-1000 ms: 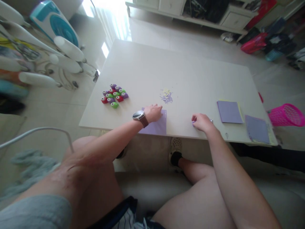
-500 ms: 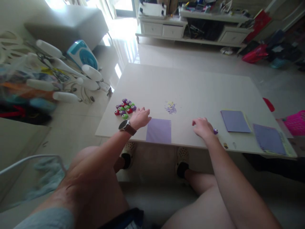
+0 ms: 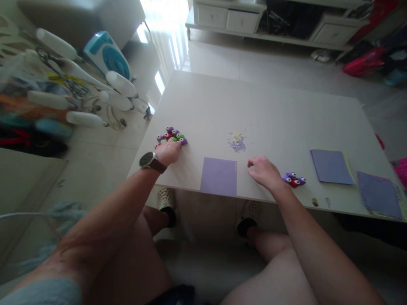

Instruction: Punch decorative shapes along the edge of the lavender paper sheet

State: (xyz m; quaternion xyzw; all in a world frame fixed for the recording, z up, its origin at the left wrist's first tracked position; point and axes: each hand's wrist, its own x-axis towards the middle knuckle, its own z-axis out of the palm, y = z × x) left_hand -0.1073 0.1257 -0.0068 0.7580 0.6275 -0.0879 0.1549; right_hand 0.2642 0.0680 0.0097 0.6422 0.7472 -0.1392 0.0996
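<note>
While left hand [image 3: 168,152] covers the punch cluster [image 3: 171,135], grip unclear, right hand [image 3: 262,171] loosely open beside purple sheet [image 3: 219,176].

A blue and white fan [image 3: 108,57] stands on the floor; a white cabinet [image 3: 229,17] is behind the table [image 3: 270,106].

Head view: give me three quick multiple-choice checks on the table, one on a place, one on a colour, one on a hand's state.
1. Where is the left hand?
A. on the cluster of small punches
B. on the purple sheet
C. off the table

2. What colour is the sheet at the near edge between the hands?
A. yellow
B. purple
C. red

3. What does the right hand hold?
A. scissors
B. a paper sheet
C. nothing visible

Answers:
1 A, its fingers lie on the cluster.
2 B, it is plainly purple.
3 C, its fingers rest loose on the tabletop.
</note>
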